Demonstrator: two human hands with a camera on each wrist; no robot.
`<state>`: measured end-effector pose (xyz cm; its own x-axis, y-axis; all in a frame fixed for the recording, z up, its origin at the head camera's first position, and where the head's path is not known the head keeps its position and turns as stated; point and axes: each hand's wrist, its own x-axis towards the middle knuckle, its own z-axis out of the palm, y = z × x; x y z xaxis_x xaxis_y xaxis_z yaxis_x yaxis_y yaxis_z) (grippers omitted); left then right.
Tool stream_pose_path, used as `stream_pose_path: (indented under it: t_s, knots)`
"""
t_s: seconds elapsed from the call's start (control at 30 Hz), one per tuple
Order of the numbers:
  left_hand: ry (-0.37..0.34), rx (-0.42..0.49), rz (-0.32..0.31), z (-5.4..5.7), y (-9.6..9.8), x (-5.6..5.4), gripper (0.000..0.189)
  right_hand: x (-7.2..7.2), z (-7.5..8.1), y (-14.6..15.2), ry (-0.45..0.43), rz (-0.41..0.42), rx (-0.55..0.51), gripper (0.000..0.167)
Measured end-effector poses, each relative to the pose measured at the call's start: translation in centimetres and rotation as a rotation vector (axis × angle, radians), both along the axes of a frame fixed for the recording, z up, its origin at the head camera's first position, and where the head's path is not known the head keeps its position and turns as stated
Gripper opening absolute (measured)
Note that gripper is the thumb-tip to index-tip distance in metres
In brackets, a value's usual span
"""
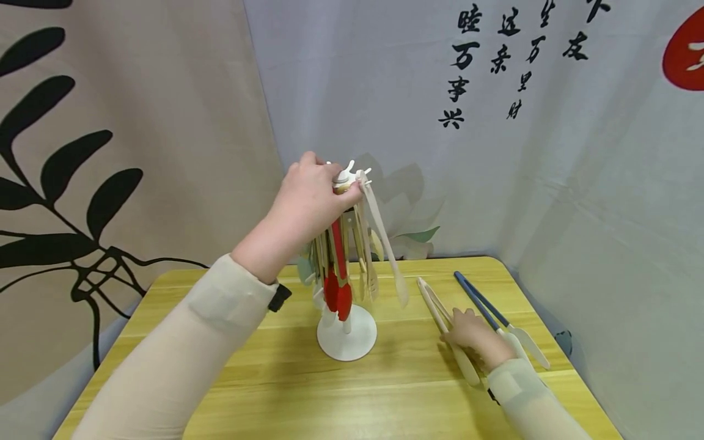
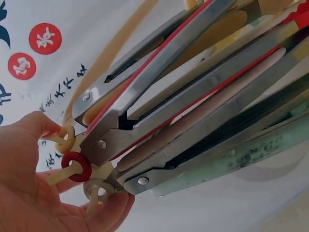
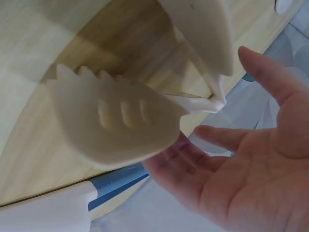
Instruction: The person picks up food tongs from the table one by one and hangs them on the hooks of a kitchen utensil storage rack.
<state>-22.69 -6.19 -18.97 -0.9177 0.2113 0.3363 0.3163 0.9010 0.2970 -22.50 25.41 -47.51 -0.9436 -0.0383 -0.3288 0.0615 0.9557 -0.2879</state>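
Note:
My left hand (image 1: 310, 189) holds the top of a white hanging stand (image 1: 346, 348), its thumb and fingers around the hooks. Several tongs hang from it by end rings, among them red-headed tongs (image 1: 344, 299) and cream tongs (image 1: 387, 244) on the right side. In the left wrist view, a red ring (image 2: 86, 175) sits on a hook between thumb and fingers. My right hand (image 1: 475, 336) is at beige tongs (image 1: 467, 370) lying spread on the table. The right wrist view shows its fingers extended against the slotted head (image 3: 116, 125), thumb standing away.
Blue-handled tongs (image 1: 478, 296) with white heads lie just right of my right hand. The wooden table (image 1: 264, 379) ends at a rounded back edge. Behind it hangs a printed cloth (image 1: 374, 79) with dark leaves and writing.

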Motion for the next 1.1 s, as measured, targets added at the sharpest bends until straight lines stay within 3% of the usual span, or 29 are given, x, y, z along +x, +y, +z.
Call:
stream_pose_path:
  t_s: [0.37,0.63,1.1]
  knots:
    - [0.001,0.036,-0.065,-0.2,-1.0,-0.4,0.043,0.0,-1.0,0.3,0.013,0.028,-0.015,0.051]
    - [-0.046,0.103,-0.115,-0.3,-1.9,-0.9,0.049,-0.1,-0.9,0.3,-0.017,0.024,-0.025,0.051]
    - [-0.065,0.162,-0.178,-0.4,-2.9,-1.6,0.046,0.0,-0.6,0.1,-0.035,0.014,-0.024,0.051]
